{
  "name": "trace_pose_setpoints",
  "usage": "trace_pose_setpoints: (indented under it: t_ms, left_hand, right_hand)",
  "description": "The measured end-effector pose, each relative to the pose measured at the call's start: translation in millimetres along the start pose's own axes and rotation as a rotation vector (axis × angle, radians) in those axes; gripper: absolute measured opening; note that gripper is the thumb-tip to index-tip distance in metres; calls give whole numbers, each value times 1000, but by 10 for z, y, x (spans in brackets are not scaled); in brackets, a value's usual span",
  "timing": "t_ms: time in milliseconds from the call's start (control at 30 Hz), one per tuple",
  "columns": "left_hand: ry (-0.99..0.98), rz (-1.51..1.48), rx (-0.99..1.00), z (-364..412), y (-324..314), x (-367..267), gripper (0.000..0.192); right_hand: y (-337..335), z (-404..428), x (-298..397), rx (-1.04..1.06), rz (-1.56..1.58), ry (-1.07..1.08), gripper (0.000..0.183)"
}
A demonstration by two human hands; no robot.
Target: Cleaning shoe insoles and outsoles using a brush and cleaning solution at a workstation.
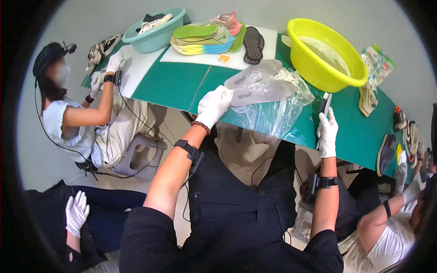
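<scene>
My left hand point(214, 105), in a white glove, pinches the near-left end of a wet grey insole point(264, 92). A second grey insole point(252, 74) lies just behind it; both bear dark printing. Under them spreads a crumpled clear plastic sheet point(273, 117), with whitish suds on its far right part. To the right, my gloved right hand point(327, 131) grips a scrubbing brush point(326, 102) with pale bristles, held upright over the table's near edge. The brush's lower part is hidden by my fingers.
A yellow basin point(358, 81) of cloudy water stands behind the brush. On white boards lie black mesh insoles point(253, 44), a green insole point(194, 31) and a multicoloured shoe point(205, 47). A teal basin point(153, 41) holds shoes. Co-workers point(82, 126) sit on both sides of the green table point(164, 82).
</scene>
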State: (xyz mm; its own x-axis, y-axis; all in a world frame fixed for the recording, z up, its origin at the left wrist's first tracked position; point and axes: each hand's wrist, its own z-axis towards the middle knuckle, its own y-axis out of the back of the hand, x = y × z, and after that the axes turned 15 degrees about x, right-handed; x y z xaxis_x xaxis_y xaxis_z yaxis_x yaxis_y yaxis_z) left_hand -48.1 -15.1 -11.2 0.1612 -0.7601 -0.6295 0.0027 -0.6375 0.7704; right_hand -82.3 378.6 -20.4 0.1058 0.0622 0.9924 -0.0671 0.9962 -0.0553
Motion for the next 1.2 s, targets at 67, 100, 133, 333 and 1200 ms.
trace_pose_setpoints:
  t_ms: [67, 100, 133, 333, 1200]
  left_hand:
    - [-113, 1, -131, -9, -83, 66, 28]
    - [-229, 27, -253, -12, -110, 109, 27]
    - [-225, 13, -259, -1, -113, 163, 27]
    - [4, 57, -326, 10, 89, 271, 19]
    - [-77, 8, -311, 53, 11, 292, 17]
  right_hand:
    - [3, -7, 79, 117, -83, -105, 57]
    - [-51, -9, 118, 114, -154, -141, 57]
    - [-132, 7, 145, 125, -234, -174, 54]
    - [-708, 228, 430, 251, -1190, -42, 33]
    - [-1559, 654, 401, 812, -1437, 171, 52]
